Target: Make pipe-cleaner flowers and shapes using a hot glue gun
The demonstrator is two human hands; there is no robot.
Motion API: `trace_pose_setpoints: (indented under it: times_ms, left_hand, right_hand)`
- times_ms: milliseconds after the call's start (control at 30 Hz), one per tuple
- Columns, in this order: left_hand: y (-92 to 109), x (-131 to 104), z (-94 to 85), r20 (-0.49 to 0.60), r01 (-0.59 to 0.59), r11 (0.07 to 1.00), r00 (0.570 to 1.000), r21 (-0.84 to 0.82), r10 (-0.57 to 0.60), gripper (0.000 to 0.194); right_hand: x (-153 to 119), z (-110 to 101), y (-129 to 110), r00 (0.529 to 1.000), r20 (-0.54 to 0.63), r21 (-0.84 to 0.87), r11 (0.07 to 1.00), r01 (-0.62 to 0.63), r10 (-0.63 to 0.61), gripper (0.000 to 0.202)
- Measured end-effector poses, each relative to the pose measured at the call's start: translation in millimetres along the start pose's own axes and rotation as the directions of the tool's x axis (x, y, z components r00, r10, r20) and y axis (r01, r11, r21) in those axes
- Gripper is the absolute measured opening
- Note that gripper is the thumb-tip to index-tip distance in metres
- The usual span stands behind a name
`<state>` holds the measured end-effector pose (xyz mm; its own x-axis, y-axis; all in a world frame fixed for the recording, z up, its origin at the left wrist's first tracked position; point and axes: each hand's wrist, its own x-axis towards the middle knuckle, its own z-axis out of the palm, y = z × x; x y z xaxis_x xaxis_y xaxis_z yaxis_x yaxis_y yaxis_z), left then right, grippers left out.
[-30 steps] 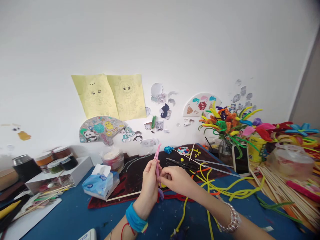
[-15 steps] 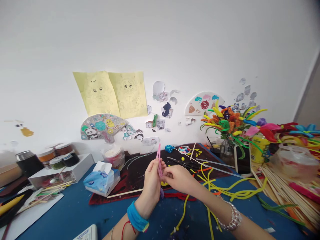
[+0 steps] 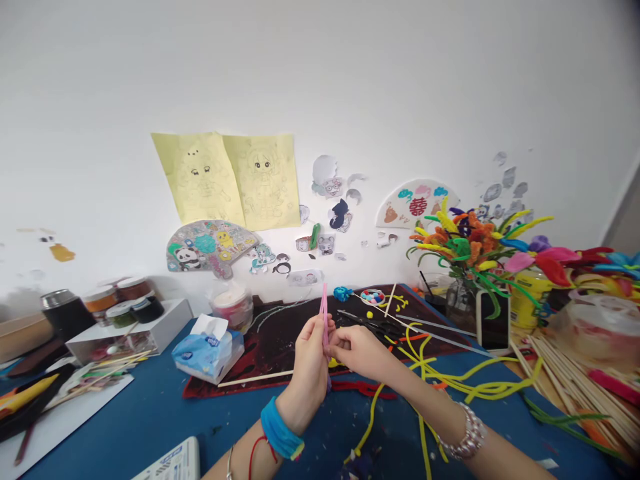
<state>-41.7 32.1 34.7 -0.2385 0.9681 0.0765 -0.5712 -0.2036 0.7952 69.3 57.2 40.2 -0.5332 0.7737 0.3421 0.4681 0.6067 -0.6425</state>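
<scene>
Upright between my hands stand pink pipe cleaners (image 3: 325, 310), their tips pressed close together. My left hand (image 3: 311, 357) is closed round them, thumb in front. Fingers of my right hand (image 3: 357, 350) pinch the lower part of the pink stems, just beside the left palm. A purple end shows below the left hand, partly hidden. Beneath both hands lies a dark red mat (image 3: 260, 377), with red pipe cleaners (image 3: 363, 388) near its front edge. Black scissors (image 3: 377, 325) lie on the mat behind my right hand.
Yellow pipe cleaners (image 3: 470, 380) sprawl to the right, near wooden sticks (image 3: 575, 380) and a phone (image 3: 493, 320). A vase (image 3: 459, 300) of pipe-cleaner flowers stands behind them. On the left are a tissue pack (image 3: 207, 353), paint jars (image 3: 120, 317) and a black flask (image 3: 65, 323).
The view has shifted slightly, so the scene sits a little differently in frame. My hands keep the same hold on the pink pipe cleaners.
</scene>
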Motion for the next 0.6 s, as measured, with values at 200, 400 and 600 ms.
trace_pose_setpoints:
  times_ms: [200, 400, 600]
  left_hand:
    - [0.0, -0.8, 2.8, 0.038, 0.036, 0.999, 0.999, -0.027, -0.035, 0.033]
    - [0.3, 0.4, 2.4, 0.126, -0.042, 0.989, 0.992, 0.139, 0.024, 0.030]
    - [0.7, 4.6, -3.1, 0.185, -0.095, 0.954, 0.982, 0.283, 0.043, 0.030]
  right_hand:
    - [0.0, -1.7, -1.0, 1.000, -0.007, -0.020, 1.000, 0.010, -0.010, 0.022]
    - [1.7, -5.4, 2.3, 1.000, 0.023, 0.028, 1.000, 0.001, -0.002, 0.020]
    - [1.6, 2.7, 1.4, 0.998, 0.054, 0.008, 1.000, 0.017, -0.018, 0.021]
